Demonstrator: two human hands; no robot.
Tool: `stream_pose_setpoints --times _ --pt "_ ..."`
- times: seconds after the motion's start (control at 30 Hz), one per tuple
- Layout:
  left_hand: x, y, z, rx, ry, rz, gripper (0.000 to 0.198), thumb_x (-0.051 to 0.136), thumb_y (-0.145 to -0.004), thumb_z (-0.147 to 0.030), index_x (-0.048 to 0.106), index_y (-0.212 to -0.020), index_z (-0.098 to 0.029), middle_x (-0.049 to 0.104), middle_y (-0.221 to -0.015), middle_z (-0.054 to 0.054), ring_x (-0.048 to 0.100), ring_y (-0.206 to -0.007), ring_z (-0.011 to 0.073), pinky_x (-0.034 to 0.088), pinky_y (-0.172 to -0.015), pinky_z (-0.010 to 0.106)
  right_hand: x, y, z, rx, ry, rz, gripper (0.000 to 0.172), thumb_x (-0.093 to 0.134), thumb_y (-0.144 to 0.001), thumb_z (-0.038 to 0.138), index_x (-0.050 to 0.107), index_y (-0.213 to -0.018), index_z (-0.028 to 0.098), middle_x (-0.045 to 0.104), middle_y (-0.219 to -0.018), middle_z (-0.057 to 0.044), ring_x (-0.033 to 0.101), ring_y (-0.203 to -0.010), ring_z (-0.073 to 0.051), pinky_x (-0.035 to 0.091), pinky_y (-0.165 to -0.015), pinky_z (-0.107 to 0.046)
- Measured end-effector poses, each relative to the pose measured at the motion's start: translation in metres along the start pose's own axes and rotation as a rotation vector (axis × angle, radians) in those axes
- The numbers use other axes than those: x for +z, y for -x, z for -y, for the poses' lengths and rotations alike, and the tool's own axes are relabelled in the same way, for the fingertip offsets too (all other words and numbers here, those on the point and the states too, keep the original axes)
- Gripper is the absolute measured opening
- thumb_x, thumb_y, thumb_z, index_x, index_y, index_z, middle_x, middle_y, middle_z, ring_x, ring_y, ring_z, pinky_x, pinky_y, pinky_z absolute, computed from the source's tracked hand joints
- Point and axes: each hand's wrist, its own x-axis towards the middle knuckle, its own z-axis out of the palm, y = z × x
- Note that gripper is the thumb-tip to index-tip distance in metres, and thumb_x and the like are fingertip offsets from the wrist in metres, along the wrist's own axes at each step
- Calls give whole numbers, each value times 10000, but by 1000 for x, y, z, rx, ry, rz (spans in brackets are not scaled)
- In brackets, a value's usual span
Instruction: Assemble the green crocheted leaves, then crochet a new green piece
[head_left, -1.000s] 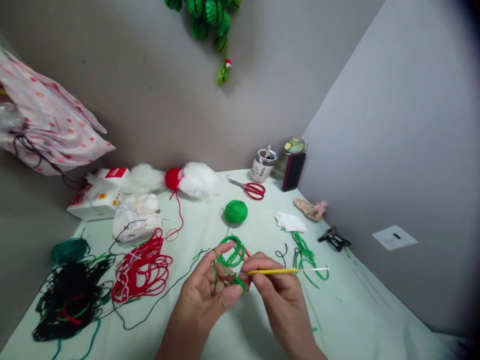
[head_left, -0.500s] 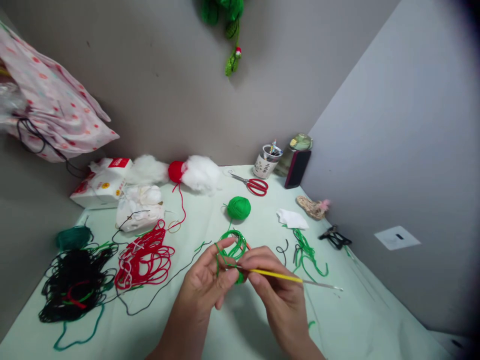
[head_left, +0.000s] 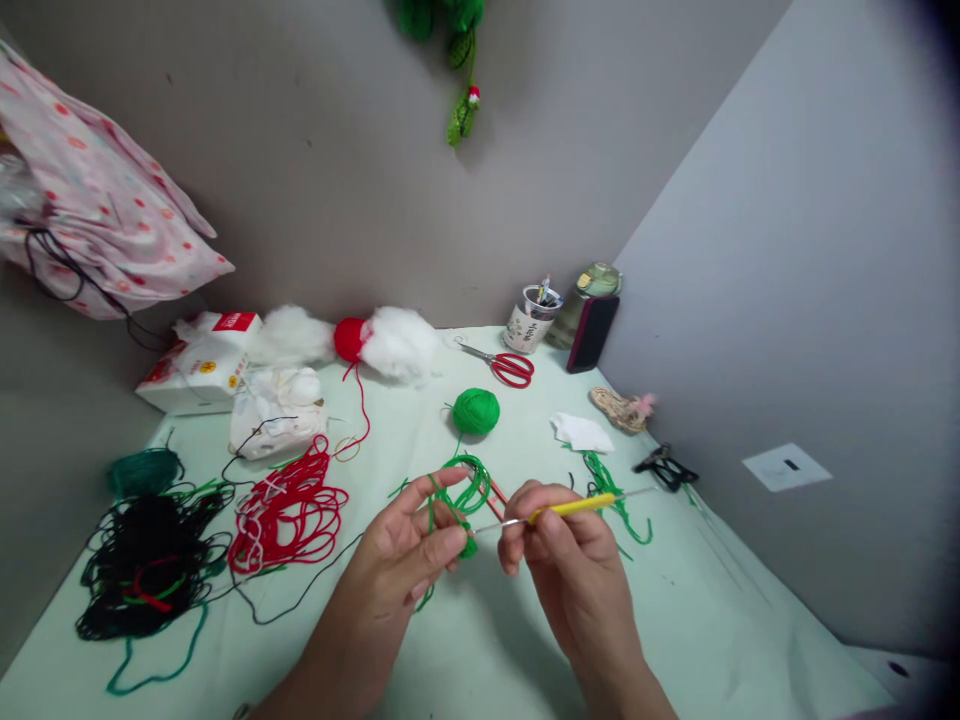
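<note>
My left hand (head_left: 416,545) is closed on a small green crochet piece (head_left: 469,546), pinched between thumb and fingers. Green yarn runs over its raised index finger. In my right hand (head_left: 574,555) is a crochet hook (head_left: 574,507) with a yellow handle and metal ends. Its left tip meets the green piece at my left fingertips; the other end points right. Loose loops of green yarn (head_left: 480,482) lie just beyond my left fingers, over an orange-red stick-like thing (head_left: 498,500). Behind them sits a green yarn ball (head_left: 476,411), a strand trailing toward me.
Tangled red yarn (head_left: 289,515) and black yarn (head_left: 150,560) lie at left. Red-handled scissors (head_left: 510,369), a pen cup (head_left: 531,322) and a phone (head_left: 593,335) stand or lie at the back. Green yarn scraps (head_left: 619,500) and a black clip (head_left: 665,468) are at right.
My right hand has turned and drawn slightly right, away from my left fingers. The hook's right end has swung upward, and more of its metal shaft shows between my hands.
</note>
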Motion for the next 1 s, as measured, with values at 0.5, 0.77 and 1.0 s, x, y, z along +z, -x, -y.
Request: stream_pose_setpoints --times 0.5,0.77,1.0 --pt "0 -1 7 94 -95 -90 266 865 -751 -291 732 -968 -213 655 -850 4 510 -676 101 350 -558 209 -3 9 -1 -125 162 79 173 595 -991 297 727 -925 207 633 -802 -41 609 -699 -162 488 -641 -302" --pt "5 2 4 137 -96 -126 255 882 -718 -268 760 -936 -217 667 -839 7 559 -745 132 421 -645 226 -4 11 -3 -167 257 57 176 578 -1003 300 718 -937 218 638 -803 -39 603 -706 -170 476 -662 -317" --pt "5 3 6 176 -140 -132 349 863 -749 -270 769 -1085 -264 668 -826 -11 536 -719 117 450 -713 234 1 18 2 -279 512 69 159 559 -997 194 705 -1005 255 656 -872 -31 610 -825 -173 477 -769 -322"
